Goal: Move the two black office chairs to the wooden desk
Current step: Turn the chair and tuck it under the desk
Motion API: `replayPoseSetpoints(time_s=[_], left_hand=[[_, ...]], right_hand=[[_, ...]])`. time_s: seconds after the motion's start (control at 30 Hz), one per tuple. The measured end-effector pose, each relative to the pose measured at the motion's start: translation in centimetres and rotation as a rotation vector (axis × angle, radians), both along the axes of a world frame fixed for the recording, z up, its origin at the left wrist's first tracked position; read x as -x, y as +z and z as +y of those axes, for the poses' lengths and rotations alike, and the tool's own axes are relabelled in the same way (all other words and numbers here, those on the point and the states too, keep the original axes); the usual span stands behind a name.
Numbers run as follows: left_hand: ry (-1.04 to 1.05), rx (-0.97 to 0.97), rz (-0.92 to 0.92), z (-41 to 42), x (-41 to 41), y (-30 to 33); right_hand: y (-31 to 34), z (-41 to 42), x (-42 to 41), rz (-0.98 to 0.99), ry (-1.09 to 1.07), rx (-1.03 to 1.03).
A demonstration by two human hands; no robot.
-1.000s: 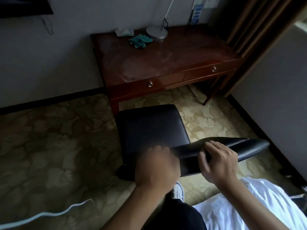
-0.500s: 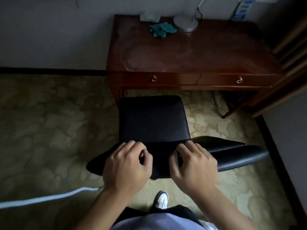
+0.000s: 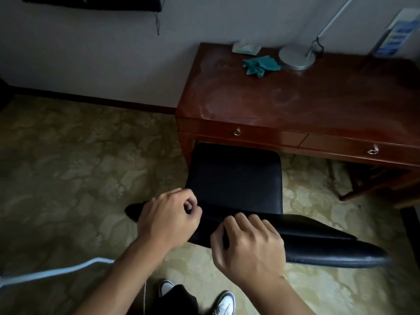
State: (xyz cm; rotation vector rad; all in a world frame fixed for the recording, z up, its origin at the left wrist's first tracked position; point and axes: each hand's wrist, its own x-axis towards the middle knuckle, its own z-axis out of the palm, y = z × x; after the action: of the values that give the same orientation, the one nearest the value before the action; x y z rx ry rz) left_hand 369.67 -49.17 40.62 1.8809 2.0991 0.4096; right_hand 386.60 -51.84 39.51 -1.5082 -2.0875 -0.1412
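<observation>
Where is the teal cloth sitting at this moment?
In the head view the teal cloth lies crumpled at the back of the wooden desk, toward its left end, just left of the lamp base.

teal cloth (image 3: pixel 261 65) beside lamp base (image 3: pixel 296 57), patterned carpet (image 3: pixel 75 160).

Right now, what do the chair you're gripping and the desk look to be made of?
Black office chair: smooth black upholstery, probably leather or vinyl; the backrest edge shows a dull sheen. Wooden desk: reddish-brown wood or veneer, glossy lacquer, with pale smears reflecting on top and metal ring pulls.
</observation>
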Motion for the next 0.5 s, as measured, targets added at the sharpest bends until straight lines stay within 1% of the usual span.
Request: replayPoseSetpoints(time_s=[0.13,0.2,0.37,0.5], left_hand=[[0.007,0.003,0.107,3.1,-0.7,-0.3],[0.012,0.010,0.131,5.3,-0.9,-0.5],[0.013,-0.020,0.126,11.3,-1.7,-0.7],[-0.053,-0.030,0.095,16.5,-2.8,-1.2]], right_hand=[[-0.3,3.1,0.0,0.004,-0.019,-0.002],[-0.5,5.3,0.1,0.004,-0.019,-0.003],[-0.6,10.5,-0.4,0.009,-0.067,0.008],[-0.5,15.1,-1.7,0.004,-0.115,0.031]])
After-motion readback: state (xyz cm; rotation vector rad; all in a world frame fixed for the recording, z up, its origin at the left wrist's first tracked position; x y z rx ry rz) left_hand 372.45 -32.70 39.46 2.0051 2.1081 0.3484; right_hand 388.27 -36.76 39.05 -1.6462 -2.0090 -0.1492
